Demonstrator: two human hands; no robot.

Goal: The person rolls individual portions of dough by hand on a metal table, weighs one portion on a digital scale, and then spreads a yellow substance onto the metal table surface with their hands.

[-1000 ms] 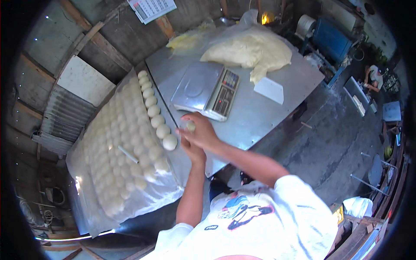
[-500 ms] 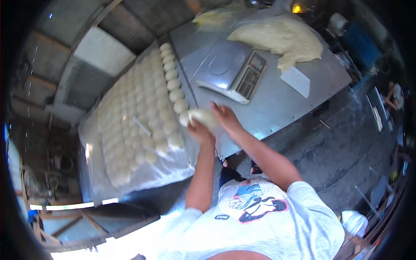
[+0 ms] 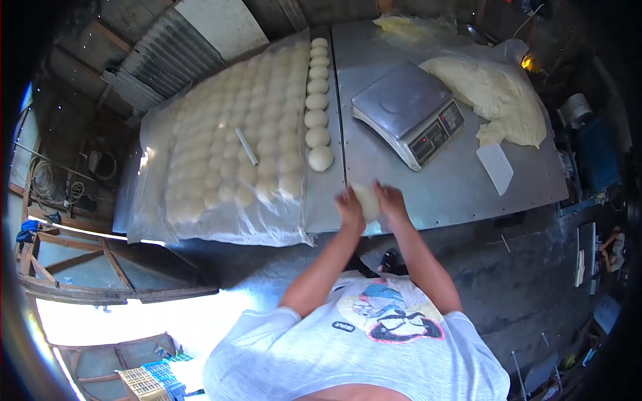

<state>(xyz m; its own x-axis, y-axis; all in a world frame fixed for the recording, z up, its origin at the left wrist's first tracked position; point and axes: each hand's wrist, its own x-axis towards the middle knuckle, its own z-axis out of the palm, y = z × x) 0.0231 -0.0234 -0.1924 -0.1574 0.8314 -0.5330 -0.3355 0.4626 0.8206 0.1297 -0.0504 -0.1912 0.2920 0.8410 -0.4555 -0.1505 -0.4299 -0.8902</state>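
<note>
My left hand (image 3: 350, 211) and my right hand (image 3: 390, 203) are closed on opposite sides of a pale piece of dough (image 3: 366, 199), above the near part of the metal table (image 3: 348, 53). Just beyond them runs a column of round dough balls (image 3: 320, 159). To its left many more balls lie under clear plastic (image 3: 221, 230), with a short pale rod (image 3: 246, 146) on top. Ahead and to the right stands a digital scale (image 3: 399, 100), with a white scraper (image 3: 493, 167) beside it and a big mass of dough (image 3: 521, 123) behind.
Wooden and corrugated metal walls (image 3: 154, 60) border the table. A blue metal item (image 3: 595, 150) stands past the table's right end. A person (image 3: 610, 250) is at the far right. Plastic crates (image 3: 160, 377) show at the lower left.
The camera view has swung round, shifting the table. My hands have drawn apart from their clasped pose, with the dough now stretched between them.
</note>
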